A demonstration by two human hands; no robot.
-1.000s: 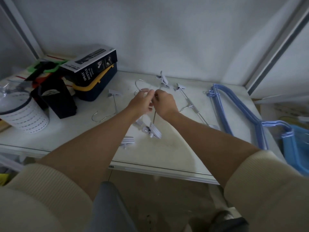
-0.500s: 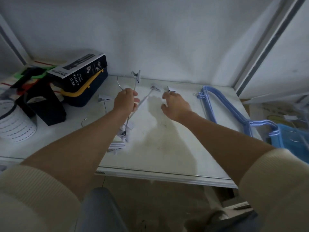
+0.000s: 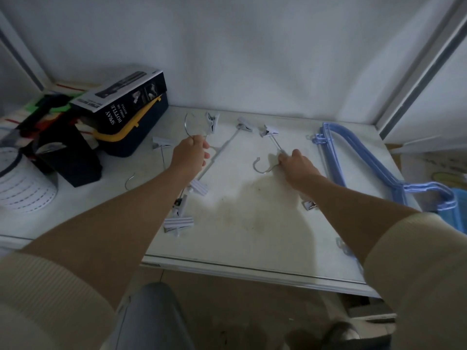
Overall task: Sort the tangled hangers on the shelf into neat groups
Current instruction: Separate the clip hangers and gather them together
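A spray-bottle box tops clutter at the shelf's left edge. The left hand is closed around a clip hanger, whose bar is partly hidden by the arm; the right hand pinches a second clip hanger. Blue hangers lie stacked at right, their ends cut off.

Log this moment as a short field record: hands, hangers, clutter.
left hand: closed on a clip hanger near its hook
right hand: gripping a second clip hanger, hook lying on the shelf
blue hangers: stacked at right, untouched
loose clip hanger: left of the hands
clutter: spray bottle box on a navy bin
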